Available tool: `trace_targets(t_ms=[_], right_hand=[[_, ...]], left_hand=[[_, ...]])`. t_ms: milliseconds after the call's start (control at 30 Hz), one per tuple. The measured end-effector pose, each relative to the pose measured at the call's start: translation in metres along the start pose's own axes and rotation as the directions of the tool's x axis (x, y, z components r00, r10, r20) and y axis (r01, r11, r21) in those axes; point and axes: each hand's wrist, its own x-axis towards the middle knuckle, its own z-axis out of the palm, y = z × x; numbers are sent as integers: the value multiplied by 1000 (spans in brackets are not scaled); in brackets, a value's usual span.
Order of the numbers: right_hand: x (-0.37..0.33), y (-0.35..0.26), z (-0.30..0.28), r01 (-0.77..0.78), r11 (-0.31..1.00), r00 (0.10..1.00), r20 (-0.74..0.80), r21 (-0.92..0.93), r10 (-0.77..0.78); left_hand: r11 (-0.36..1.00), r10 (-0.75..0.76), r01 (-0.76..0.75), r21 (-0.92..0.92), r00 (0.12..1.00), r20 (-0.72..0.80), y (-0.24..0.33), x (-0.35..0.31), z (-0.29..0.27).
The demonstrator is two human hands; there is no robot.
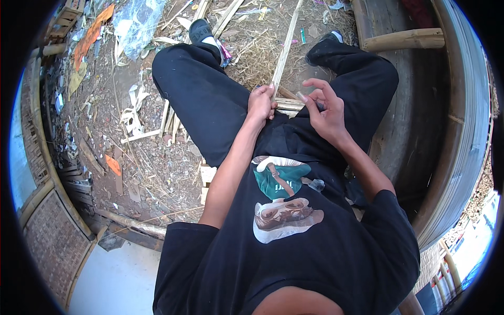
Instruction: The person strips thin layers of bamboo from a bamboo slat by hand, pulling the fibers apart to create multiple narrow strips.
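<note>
My left hand is closed around the near end of a long, pale split bamboo strip, just in front of my lap. From that grip the strip runs away from me, slanting slightly right to the far edge of the picture. My right hand is raised to the right of it, apart from the strip. Its thumb and forefinger are spread, and the other fingers curl in. Something small and greyish sits at the thumb tip; I cannot make out what. Short pale wooden pieces lie crosswise between my thighs, partly hidden by the hands.
A clear plastic sheet and an orange scrap litter the dirt ground at the far left. More pale strips lie left of my leg. Dry shavings spread between my feet. A bamboo-framed bench stands along the right.
</note>
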Motion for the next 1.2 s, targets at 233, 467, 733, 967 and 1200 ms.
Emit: trace_targets(t_ms=[233, 467, 733, 967, 1200], right_hand=[[-25, -37, -7, -24, 1000, 999, 23, 16, 23], [-40, -52, -10, -44, 999, 999, 8, -9, 44], [-56, -89, -18, -2, 1000, 999, 46, -8, 3], [-3, -99, -58, -33, 998, 960, -280, -57, 16], [93, 39, -33, 47, 868, 993, -71, -494, -94]], left_hand=[[999, 41, -41, 8, 999, -20, 3, 4, 4], [992, 67, -64, -107, 998, 21, 2, 6, 8], [990, -57, 56, -132, 998, -1, 12, 19, -1], [993, 21, -16, -114, 999, 44, 17, 14, -8], [981, 141, -129, -145, 987, 79, 27, 9, -10]])
